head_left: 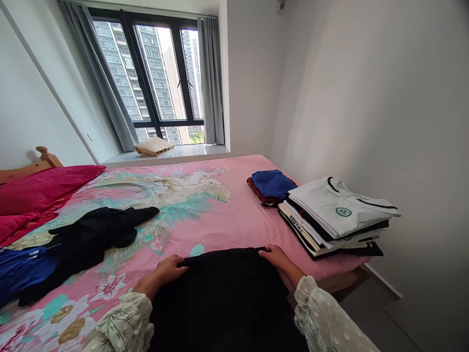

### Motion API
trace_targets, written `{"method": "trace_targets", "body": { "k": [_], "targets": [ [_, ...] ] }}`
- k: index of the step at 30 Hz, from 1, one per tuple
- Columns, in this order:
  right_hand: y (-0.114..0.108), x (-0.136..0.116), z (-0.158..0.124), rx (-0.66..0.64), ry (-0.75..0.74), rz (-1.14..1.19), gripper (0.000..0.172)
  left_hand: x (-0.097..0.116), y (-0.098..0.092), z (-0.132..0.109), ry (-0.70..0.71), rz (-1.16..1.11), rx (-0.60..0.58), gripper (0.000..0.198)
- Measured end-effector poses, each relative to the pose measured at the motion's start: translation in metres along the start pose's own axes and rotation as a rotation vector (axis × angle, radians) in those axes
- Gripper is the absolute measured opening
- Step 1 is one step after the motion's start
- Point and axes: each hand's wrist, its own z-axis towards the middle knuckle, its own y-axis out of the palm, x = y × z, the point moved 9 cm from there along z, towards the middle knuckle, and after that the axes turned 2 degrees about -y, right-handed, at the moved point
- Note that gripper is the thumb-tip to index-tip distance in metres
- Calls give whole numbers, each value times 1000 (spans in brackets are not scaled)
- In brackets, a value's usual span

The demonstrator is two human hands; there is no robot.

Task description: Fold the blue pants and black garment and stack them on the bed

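Observation:
A black garment (223, 293) lies flat on the pink flowered bedsheet (227, 215) right in front of me. My left hand (166, 270) rests on its far left corner, fingers curled over the cloth edge. At the far right corner my right hand (276, 256) does the same, fingers pressed on the edge. Both sleeves are pale with small prints.
A stack of folded shirts (337, 217), a white one on top, sits at the bed's right edge beside a folded blue and red pile (271, 187). Loose black clothing (91, 234) and a blue garment (22, 269) lie left, near red pillows (40, 188). The wall stands close on the right.

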Motion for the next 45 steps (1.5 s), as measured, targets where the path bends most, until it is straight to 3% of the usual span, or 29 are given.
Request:
{"method": "trace_targets", "body": {
  "k": [5, 8, 12, 16, 18, 19, 21, 23, 26, 27, 29, 32, 35, 37, 40, 42, 45],
  "targets": [
    [-2, -16, -15, -86, -22, 139, 26, 6, -8, -16, 34, -78, 0, 27],
    [-15, -29, -19, -139, -62, 215, 29, 11, -30, -32, 89, -141, -4, 33],
    [-51, -72, -5, -139, -159, 279, 25, 35, -105, -53, 198, -58, 177, 29],
    [-102, -147, 1, 22, -444, 194, 46, 67, -193, -92, 285, 137, 564, 25],
    [-116, -176, -10, 128, -632, 37, 37, 70, -210, -115, 269, 203, 722, 26],
    [-117, -182, -18, 169, -704, -35, 33, 69, -206, -124, 259, 230, 758, 26],
    [-104, -173, -34, 197, -788, -143, 30, 59, -176, -135, 236, 271, 753, 24],
    [-75, -142, -50, 141, -805, -234, 31, 42, -120, -140, 212, 293, 659, 25],
    [-23, -75, -74, -63, -754, -372, 37, 11, -17, -143, 182, 285, 401, 35],
    [-12, -55, -82, -109, -737, -395, 41, -2, 9, -146, 144, 286, 358, 41],
    [-5, -30, -94, -132, -710, -400, 44, -21, 38, -155, 75, 287, 369, 53],
    [-18, -36, -98, -8, -681, -323, 33, -14, 32, -165, 148, 260, 531, 53],
    [-16, -84, -94, 92, -710, -190, 27, 38, 4, -154, 334, 166, 660, 39],
    [7, -122, -92, 78, -758, -135, 28, 85, -2, -133, 433, 110, 634, 39],
    [60, -152, -88, -73, -804, -223, 32, 132, 15, -91, 427, 103, 464, 42],
    [89, -138, -80, -235, -744, -374, 36, 127, 37, -71, 302, 134, 324, 42],
    [94, -82, -59, -366, -519, -591, 57, 75, 59, -63, 90, 185, 184, 59]
  ]
}}
